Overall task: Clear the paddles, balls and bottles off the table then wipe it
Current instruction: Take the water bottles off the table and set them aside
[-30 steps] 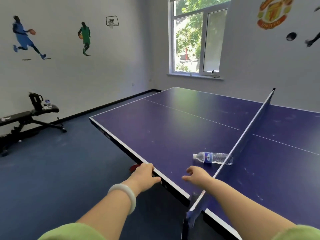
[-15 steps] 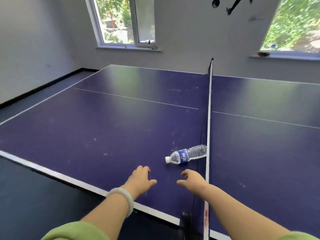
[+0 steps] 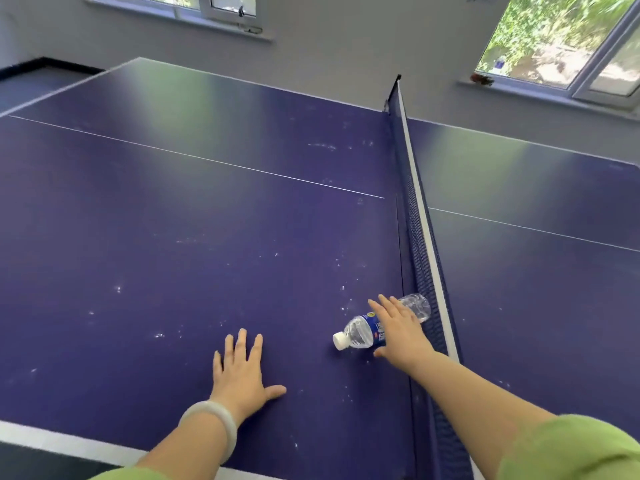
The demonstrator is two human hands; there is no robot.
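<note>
**Table** [image 3: 207,237]: it fills the frame. Against half a second ago it sits closer in view, and its white near edge has dropped to the lower left corner. The person has leaned in over it.

**Net** [image 3: 420,237]: it runs from upper centre down to the bottom, right of centre, and splits the surface.

**Left hand** [image 3: 239,375]: it was raised with loosely bent fingers. It now lies flat on the table at lower centre, fingers spread, holding nothing. It is probably a brace for the reach.

**Right hand** [image 3: 398,327]: it was short of the bottle. It now lies across the bottle's labelled middle, low and right of centre. The fingers extend straight over the far side and the thumb sits at the near side. The grip has not closed.

**Bottle** [image 3: 360,332]: it has not moved. It lies on its side with its base at the net's foot, apparently touching, and its cap [image 3: 340,340] points lower left.

**Meaning**: pick-up stands at the point of closing. The bottle is the only task item in view, so wiping likely follows its removal.

**Edges and room**:
- The net blocks travel to the right.
- Lift upward, or draw toward the lower left, where bare table lies between the two hands.
- The near edge is close behind the left wrist.
- The bottle is round and may roll toward the lower left if nudged before the fingers curl.
</note>
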